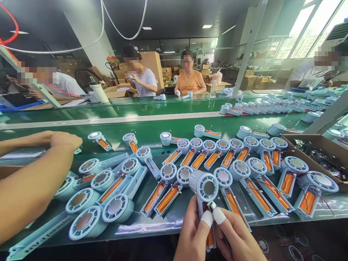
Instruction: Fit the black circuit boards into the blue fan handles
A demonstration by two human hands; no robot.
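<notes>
In the lower middle I hold a light-blue handheld fan (203,185), its round head up and its open handle towards me, with an orange battery inside. My left hand (191,232) is closed around the handle's left side. On the other side, my right hand (236,235) grips it too, its thumb by a small silvery part (211,205) just below the head. White covers wrap both thumb tips. Several similar fans (168,172) with orange batteries and thin wires lie right behind the held one. What my lower fingers touch is partly hidden.
More fans (114,208) are piled at left, where a co-worker's arm (35,177) reaches across. A cardboard box (326,152) of small dark parts stands at right. Beyond runs a green conveyor belt (130,125); several people sit across it. A metal post (251,47) rises at right.
</notes>
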